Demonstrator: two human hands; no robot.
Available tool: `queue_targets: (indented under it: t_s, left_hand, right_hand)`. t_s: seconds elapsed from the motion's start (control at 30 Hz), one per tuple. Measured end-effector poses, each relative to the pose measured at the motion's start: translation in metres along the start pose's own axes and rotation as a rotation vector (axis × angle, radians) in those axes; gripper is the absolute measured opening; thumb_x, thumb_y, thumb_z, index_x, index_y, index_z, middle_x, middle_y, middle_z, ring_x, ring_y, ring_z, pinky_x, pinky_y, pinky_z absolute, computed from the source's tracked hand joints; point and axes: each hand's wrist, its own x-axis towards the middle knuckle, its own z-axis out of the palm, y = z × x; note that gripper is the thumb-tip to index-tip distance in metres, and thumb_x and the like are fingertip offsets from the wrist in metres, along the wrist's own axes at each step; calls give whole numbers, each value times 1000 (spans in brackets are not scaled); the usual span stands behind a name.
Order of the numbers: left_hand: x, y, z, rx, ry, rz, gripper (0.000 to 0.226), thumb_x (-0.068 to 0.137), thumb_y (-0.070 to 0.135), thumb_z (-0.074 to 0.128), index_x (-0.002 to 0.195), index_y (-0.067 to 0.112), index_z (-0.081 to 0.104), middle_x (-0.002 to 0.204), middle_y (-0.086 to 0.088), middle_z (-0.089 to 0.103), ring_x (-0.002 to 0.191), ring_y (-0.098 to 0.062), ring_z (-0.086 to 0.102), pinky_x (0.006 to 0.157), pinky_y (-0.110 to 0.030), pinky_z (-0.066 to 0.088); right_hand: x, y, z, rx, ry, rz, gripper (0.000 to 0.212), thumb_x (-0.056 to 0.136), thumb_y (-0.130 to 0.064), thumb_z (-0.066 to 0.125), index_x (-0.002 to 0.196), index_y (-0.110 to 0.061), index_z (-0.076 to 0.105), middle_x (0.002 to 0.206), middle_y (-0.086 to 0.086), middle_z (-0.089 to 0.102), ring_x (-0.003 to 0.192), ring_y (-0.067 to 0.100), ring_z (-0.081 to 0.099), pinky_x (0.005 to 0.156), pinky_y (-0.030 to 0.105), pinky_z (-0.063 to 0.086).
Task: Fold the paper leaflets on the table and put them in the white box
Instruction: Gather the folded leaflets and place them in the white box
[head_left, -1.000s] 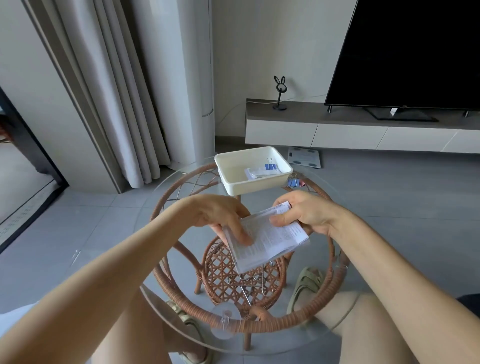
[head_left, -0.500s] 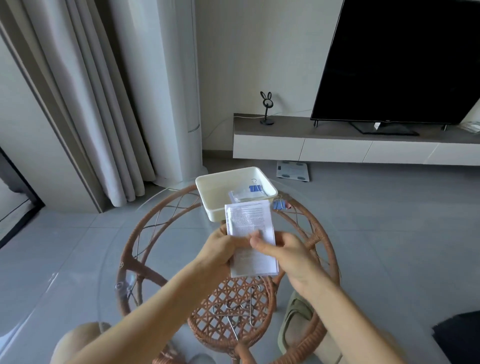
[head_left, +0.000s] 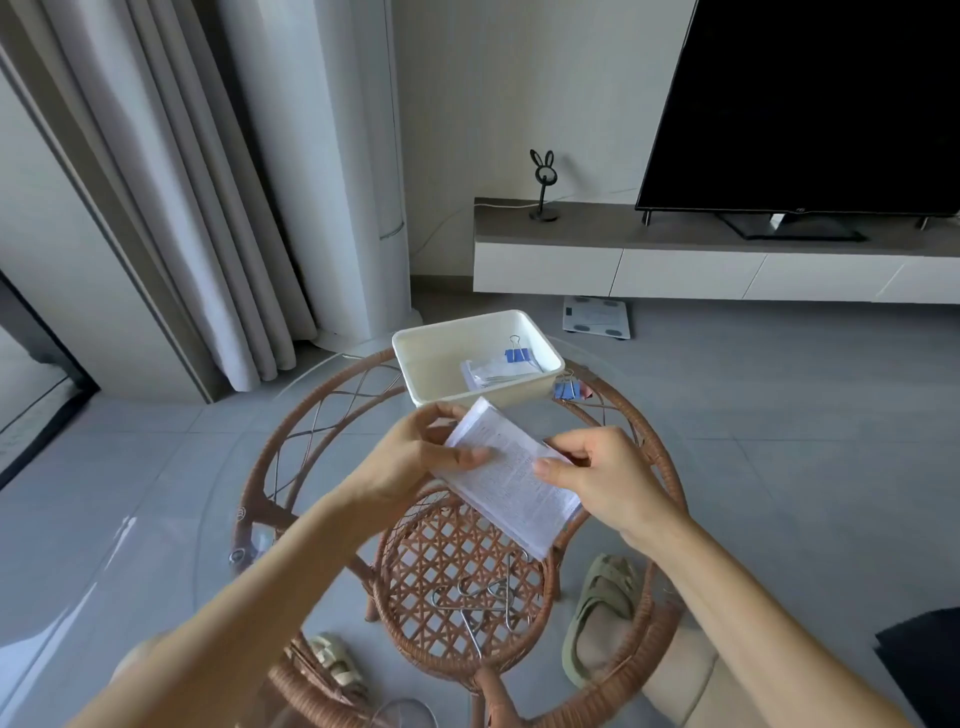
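Note:
A folded printed paper leaflet (head_left: 511, 478) is held slantwise above the round glass-topped rattan table (head_left: 270, 467). My left hand (head_left: 415, 457) grips its left edge, thumb on top. My right hand (head_left: 597, 467) pinches its right edge. The white box (head_left: 431, 358) stands at the table's far side, just beyond the leaflet. Inside it lies a folded leaflet (head_left: 491, 371) with a blue binder clip (head_left: 516, 355) on it.
A second blue binder clip (head_left: 565, 387) lies on the glass right of the box. Metal hangers (head_left: 483, 603) rest on the woven lower shelf. Sandals (head_left: 597, 608) are on the floor below. A TV stand, TV and curtains stand behind.
The leaflet has turned from upright to slanted, its top end tipped left. My hands have spread to its two side edges. The view has shifted slightly.

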Motion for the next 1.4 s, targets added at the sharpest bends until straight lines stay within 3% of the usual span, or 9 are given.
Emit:
queue_targets:
  t_s: [0.23, 0.43, 0.63, 0.73, 0.83, 0.93, 1.17, 1.3, 1.4]
  left_hand:
    - [18, 32, 25, 1145, -203, 267, 33, 79, 36, 73, 106, 18, 67, 95, 11, 63, 86, -6, 58, 75, -13, 47]
    - [38, 25, 23, 1166, -212, 248, 22, 91, 34, 61, 105, 19, 70, 97, 7, 67, 87, -9, 59, 80, -26, 49]
    - [46, 12, 22, 1242, -123, 284, 22, 95, 27, 55, 103, 12, 69, 95, 2, 67, 83, -12, 58, 77, -24, 47]
    - [47, 12, 12, 1199, -7, 291, 21, 96, 26, 54, 97, 13, 70, 89, 4, 65, 75, -8, 55, 65, -12, 44]
    - [44, 14, 1, 1172, 82, 254, 19, 95, 27, 56, 94, 16, 71, 84, 6, 64, 68, -3, 54, 60, -9, 43]
    - [38, 16, -6, 1192, 98, 238, 20, 94, 28, 57, 97, 16, 72, 84, 8, 65, 69, -2, 56, 64, -10, 43]
    - [24, 20, -9, 1209, 93, 183, 22, 93, 29, 58, 104, 17, 72, 92, 8, 67, 76, -3, 58, 66, -11, 46]
    - [10, 20, -7, 1231, 74, 187, 20, 92, 28, 60, 104, 17, 72, 86, 11, 64, 69, 0, 54, 60, -7, 41]
    - [-2, 18, -7, 1245, 71, 189, 21, 92, 28, 60, 105, 16, 72, 93, 6, 69, 75, -6, 59, 67, -15, 47]
  right_hand:
    - [14, -7, -14, -503, -146, -121, 8, 85, -24, 66, 85, -20, 72, 70, -1, 67, 69, 16, 60, 62, 34, 46]
    - [32, -1, -19, -481, -167, -92, 7, 84, -25, 67, 80, -21, 72, 71, 2, 68, 72, 23, 63, 67, 43, 50]
    - [51, 2, -32, -306, -382, -23, 17, 87, -28, 66, 102, -22, 72, 88, -12, 71, 80, -1, 64, 72, 17, 48]
    - [92, 15, -62, -248, -47, 18, 29, 95, -26, 54, 123, -21, 61, 112, -7, 68, 102, 5, 62, 92, 27, 48]
    - [139, 40, -68, -786, 127, 75, 38, 97, -29, 47, 135, -22, 48, 132, 1, 56, 120, 24, 49, 93, 33, 41]
    - [163, 57, -51, -997, 33, 48, 26, 94, -33, 50, 116, -19, 57, 117, 3, 62, 110, 27, 48, 78, 31, 34]
    - [141, 45, -40, -886, 297, -15, 32, 92, -27, 56, 62, -16, 57, 82, 5, 64, 88, 27, 48, 67, 31, 32]
    - [85, 26, -23, -736, 292, -47, 27, 89, -24, 61, 64, -13, 63, 84, 8, 63, 94, 31, 56, 69, 31, 37]
    - [48, 21, 2, -886, 139, -102, 21, 92, -28, 58, 91, -12, 72, 117, 8, 56, 120, 27, 44, 87, 28, 35]
